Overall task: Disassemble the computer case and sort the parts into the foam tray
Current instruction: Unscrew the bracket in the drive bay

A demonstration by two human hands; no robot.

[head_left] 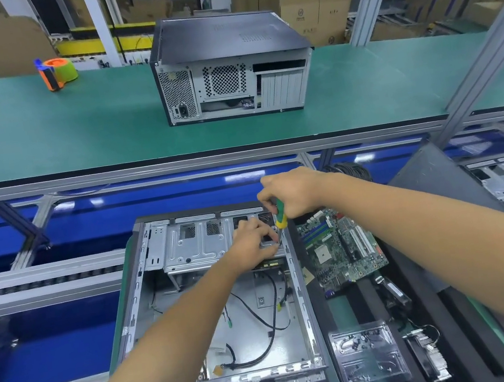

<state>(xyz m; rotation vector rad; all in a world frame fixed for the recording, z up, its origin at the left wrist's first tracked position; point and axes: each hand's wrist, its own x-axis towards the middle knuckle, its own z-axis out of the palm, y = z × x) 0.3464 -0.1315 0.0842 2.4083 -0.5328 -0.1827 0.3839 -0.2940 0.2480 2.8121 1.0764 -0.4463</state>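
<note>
Two hands work the open case (215,309): right hand (293,193) gripping a screwdriver (280,219), left hand (252,239) pinching near its tip, on stiff, sharp-edged sheet metal best held by its rim.

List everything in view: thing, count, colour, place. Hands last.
open computer case: one, grey metal, near bench, lying open.
screwdriver: one, green and yellow handle, over the case's far right corner.
motherboard: one, green, right of the open case on the foam tray.
foam tray: one, black, right of the case.
clear plastic box: one, holding small screws, near right.
cooler fan: one, black and silver, right of the box.
closed computer case: one, black, on the green upper shelf.
tape dispenser: one, orange and green, upper shelf left.
left hand: at the screwdriver tip.
right hand: grips the screwdriver.
</note>
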